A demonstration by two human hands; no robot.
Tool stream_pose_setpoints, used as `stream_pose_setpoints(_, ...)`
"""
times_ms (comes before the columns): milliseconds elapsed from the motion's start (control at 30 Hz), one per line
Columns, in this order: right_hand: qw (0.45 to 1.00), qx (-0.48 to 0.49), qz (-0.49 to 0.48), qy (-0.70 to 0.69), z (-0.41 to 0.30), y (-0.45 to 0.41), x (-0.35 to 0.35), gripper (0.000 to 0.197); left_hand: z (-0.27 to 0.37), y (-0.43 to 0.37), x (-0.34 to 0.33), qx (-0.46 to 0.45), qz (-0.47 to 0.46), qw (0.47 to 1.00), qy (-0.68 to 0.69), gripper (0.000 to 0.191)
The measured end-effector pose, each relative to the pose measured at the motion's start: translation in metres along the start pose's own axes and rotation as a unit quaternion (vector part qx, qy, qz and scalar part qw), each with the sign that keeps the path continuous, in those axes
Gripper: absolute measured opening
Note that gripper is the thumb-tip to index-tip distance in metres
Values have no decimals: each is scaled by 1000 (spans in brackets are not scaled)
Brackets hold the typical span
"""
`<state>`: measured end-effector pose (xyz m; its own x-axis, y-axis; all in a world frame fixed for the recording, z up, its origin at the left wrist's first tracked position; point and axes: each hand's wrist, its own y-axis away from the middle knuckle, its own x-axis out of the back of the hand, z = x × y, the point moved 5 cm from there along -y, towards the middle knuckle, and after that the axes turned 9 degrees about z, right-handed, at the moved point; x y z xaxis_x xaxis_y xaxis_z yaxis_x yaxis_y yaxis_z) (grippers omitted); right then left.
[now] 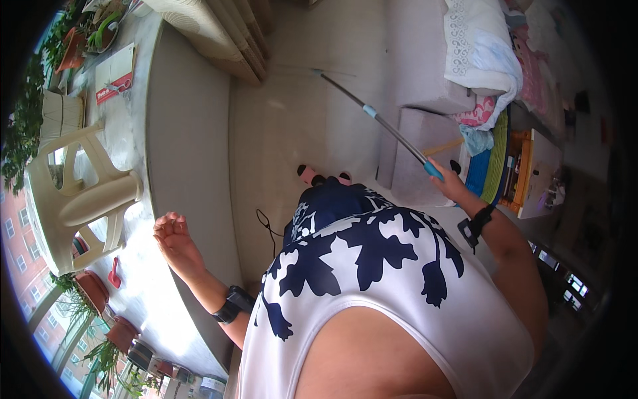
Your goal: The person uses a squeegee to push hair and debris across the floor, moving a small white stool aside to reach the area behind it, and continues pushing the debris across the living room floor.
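My right hand [447, 180] grips the teal end of a metal mop pole [398, 137]. The pole slants away over the floor to a thin, blurred head [319, 73] at its far end; the head's exact kind is hard to make out. A light blue collar [370, 110] sits partway along the pole. On the other side, my left hand [178, 244] holds nothing, its fingers loosely curled, over the front edge of a marble-look window sill [159, 319]. Nearest to it on the sill is a cream plastic stool [94, 204], lying on its side.
A grey sofa [423, 60] with towels [491, 65] stands on the right, beside a drawer unit [541, 174]. Potted plants [92, 289], a red scoop-like object [114, 273] and scissors [118, 88] are on the sill. A curtain [219, 35] hangs ahead; a black cable [271, 229] runs near my legs.
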<state>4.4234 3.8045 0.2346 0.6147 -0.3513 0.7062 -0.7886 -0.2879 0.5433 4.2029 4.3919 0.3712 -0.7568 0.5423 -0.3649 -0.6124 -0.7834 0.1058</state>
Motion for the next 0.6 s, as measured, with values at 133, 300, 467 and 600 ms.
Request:
stream_pose_setpoints(133,987,-148,25,-48,26,-76,-9,56,-12,9,-27,26,-13,1000,-5,33)
stream_pose_setpoints(300,977,-191,86,-47,89,-121,-51,58,-5,20,-78,32,-90,995,-35,34)
stream_pose_setpoints(467,979,-171,79,-74,164,-26,-128,60,-8,31,-94,52,-134,988,-51,36)
stream_pose_setpoints(600,956,-189,27,-221,146,103,-155,64,-21,35,-110,68,-160,985,-21,35)
